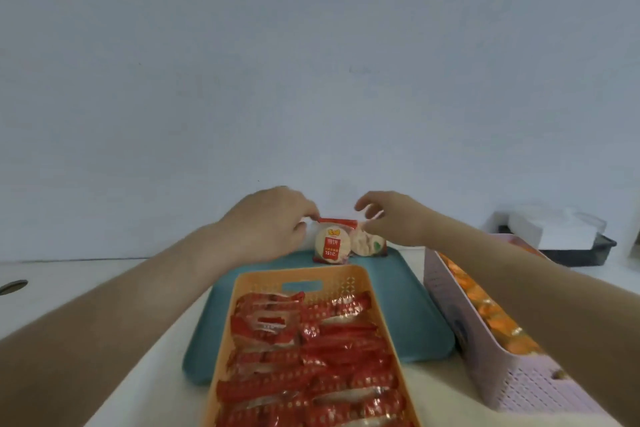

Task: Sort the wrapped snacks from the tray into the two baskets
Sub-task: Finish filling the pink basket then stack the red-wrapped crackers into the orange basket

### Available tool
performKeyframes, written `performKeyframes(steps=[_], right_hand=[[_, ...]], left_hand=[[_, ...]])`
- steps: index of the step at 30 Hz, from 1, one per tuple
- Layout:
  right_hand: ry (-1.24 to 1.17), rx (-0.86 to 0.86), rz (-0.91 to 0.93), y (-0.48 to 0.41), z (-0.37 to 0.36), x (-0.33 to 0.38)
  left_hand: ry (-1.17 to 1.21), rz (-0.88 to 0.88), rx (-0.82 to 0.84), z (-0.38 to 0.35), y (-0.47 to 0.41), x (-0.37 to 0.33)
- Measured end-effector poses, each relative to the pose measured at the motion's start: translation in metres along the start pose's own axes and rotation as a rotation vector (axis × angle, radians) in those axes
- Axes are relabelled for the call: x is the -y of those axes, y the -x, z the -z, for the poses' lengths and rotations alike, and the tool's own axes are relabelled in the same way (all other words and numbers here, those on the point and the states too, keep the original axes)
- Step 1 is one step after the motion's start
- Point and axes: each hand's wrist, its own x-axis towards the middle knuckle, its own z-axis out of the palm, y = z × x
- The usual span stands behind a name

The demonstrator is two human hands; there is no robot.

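Two round rice-cracker snacks in red wrappers stand upright at the far edge of the teal tray (408, 291). My left hand (273, 222) pinches the top of the left snack (331, 245), which bears a red label. My right hand (391, 215) pinches the top of the right snack (369, 242) with fingers curled above it. An orange basket (367, 284) lies over the tray's near part, filled with several red-wrapped snacks. A pale pink basket (491, 367) at the right holds several orange-wrapped snacks.
The white table (86, 288) runs up to a plain wall. A dark tray with white boxes (554, 236) sits at the far right. A dark round hole (12, 286) shows in the table at the left edge.
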Motion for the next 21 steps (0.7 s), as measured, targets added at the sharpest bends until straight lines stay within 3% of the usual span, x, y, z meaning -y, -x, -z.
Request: performKeyframes(steps=[3,8,17,21], right_hand=[[0.278,0.072,-0.085,-0.035,-0.010,-0.029],[0.613,0.106,-0.031,-0.070,-0.033,-0.060],[0.717,-0.037,-0.018,-0.107,-0.065,-0.077],[0.551,-0.088,-0.078,-0.104,-0.056,-0.072]], left_hand=[[-0.141,-0.079,0.092,-0.027,-0.058,0.008],[-0.322,-0.167,0.203,-0.083,-0.116,0.018],[-0.301,-0.140,0.300,-0.122,-0.142,0.024],[-0.143,-0.055,0.241,-0.096,-0.134,0.028]])
